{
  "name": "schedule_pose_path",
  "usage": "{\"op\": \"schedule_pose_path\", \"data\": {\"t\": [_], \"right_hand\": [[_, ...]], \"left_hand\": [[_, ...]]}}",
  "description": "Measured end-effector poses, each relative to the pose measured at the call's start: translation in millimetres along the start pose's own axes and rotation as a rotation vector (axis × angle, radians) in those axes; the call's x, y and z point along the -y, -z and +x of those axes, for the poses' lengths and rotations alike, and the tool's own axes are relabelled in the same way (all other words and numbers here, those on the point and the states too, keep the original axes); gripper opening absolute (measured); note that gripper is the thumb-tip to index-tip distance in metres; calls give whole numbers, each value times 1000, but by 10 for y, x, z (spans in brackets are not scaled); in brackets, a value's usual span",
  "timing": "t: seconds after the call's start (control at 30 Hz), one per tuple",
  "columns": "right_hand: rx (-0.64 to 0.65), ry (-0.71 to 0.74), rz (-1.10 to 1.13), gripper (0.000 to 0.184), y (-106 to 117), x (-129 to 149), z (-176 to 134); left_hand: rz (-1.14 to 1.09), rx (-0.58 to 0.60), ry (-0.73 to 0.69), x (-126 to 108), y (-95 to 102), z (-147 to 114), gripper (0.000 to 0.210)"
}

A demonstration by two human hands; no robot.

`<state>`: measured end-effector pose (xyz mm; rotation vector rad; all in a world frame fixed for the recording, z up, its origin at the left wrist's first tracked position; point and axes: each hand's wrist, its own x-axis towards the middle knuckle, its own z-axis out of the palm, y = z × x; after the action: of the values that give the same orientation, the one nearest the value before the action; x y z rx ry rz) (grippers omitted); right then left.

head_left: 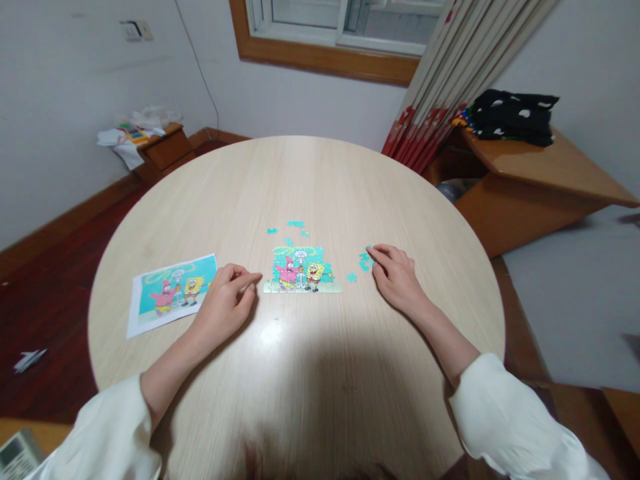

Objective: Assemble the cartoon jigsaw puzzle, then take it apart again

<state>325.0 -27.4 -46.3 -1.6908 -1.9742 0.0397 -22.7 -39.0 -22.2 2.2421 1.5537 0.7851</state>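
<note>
A partly assembled jigsaw puzzle (300, 270) with cartoon figures on turquoise lies mid-table, its upper and right edges uneven. My left hand (227, 300) is just left of it, index finger stretched toward its left edge, the other fingers bent, nothing held. On the right, my right hand (395, 273) reaches over a small group of loose turquoise puzzle pieces (365, 260); its index fingertip touches them, thumb apart. A single piece (352, 277) lies between that group and the puzzle. Several more loose pieces (295, 224) are above the puzzle. The printed reference picture (165, 293) is partly under my left hand.
All this rests on a round wooden table (300, 180). Behind it are a window (340, 20) and a curtain (440, 87). A wooden cabinet (545, 173) with a black patterned cloth (515, 117) stands at right, a small drawer unit (167, 150) at left.
</note>
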Motion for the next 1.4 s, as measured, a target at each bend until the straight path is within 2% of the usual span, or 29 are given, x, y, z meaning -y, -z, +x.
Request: {"op": "schedule_pose_path", "data": {"t": [1.4], "right_hand": [[14, -11, 2, 40, 2, -6, 0]], "left_hand": [[30, 34, -30, 23, -38, -10, 32]]}}
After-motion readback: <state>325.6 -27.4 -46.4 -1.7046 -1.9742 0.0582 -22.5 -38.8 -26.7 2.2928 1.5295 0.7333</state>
